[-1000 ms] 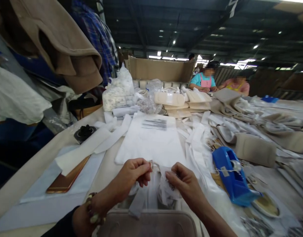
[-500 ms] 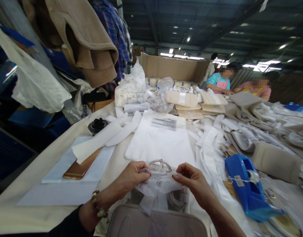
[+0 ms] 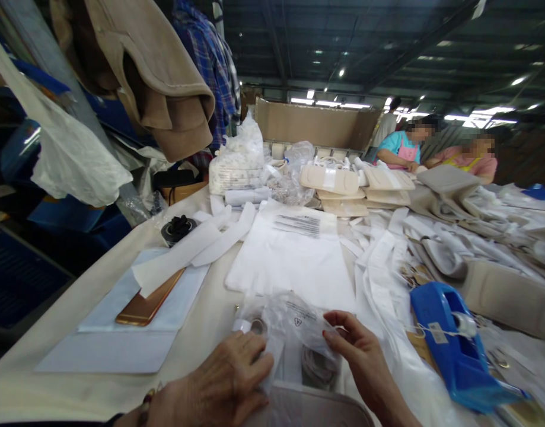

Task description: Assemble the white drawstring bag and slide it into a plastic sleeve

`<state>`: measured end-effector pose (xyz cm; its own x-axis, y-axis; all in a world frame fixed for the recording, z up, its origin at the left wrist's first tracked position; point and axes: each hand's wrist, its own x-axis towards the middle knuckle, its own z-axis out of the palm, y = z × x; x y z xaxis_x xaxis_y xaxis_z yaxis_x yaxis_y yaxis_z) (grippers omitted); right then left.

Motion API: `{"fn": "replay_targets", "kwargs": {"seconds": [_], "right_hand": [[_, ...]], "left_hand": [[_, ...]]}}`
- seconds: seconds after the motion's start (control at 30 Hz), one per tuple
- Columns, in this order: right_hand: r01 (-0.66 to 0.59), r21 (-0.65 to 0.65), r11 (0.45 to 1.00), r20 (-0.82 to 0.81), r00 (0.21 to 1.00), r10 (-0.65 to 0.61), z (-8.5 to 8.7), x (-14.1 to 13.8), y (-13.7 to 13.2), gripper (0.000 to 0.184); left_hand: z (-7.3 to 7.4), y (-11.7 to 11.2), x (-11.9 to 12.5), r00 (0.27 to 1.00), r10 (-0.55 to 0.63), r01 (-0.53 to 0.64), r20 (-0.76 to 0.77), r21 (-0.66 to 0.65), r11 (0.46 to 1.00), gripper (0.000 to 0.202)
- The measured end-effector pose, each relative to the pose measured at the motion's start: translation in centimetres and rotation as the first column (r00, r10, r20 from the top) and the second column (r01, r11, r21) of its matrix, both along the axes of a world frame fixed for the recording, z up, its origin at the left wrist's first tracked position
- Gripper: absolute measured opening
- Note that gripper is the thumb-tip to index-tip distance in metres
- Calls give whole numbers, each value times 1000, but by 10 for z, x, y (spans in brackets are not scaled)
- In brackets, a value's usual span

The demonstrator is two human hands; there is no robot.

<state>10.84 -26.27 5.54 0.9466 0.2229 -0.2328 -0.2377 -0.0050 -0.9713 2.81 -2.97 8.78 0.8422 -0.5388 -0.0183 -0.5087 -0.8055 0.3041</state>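
At nine o'clock from the right hand (image 3: 361,359), which pinches its edge, lies the plastic film (image 3: 298,323). Left hand (image 3: 230,373) curled; grip unconfirmed, fingertips obscured.

A cream-covered table (image 3: 201,320) carries pale sheets (image 3: 107,354) on its left. Flat white plastic (image 3: 294,264) lies mid-table, a stuffed bag (image 3: 237,163) beyond.

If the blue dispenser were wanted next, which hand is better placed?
Probably the right hand: it is nearer the dispenser, though it seems to touch the plastic. The left hand is farther away.
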Motion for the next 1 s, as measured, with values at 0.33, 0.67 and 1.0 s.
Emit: {"fn": "replay_targets", "kwargs": {"seconds": [0.33,0.67,1.0], "right_hand": [[237,420,876,-293,949,-117,22,-5,-6,46],[-69,-249,966,190,975,119,-2,-11,23,33],[51,-631,774,395,880,264,-10,-10,24,41]], "left_hand": [[-27,6,15,966,231,-174,118,-366,914,23],[55,16,97,832,449,-551,-325,-567,612,12],[-5,-27,9,850,-299,255,434,158,954,15]]}}
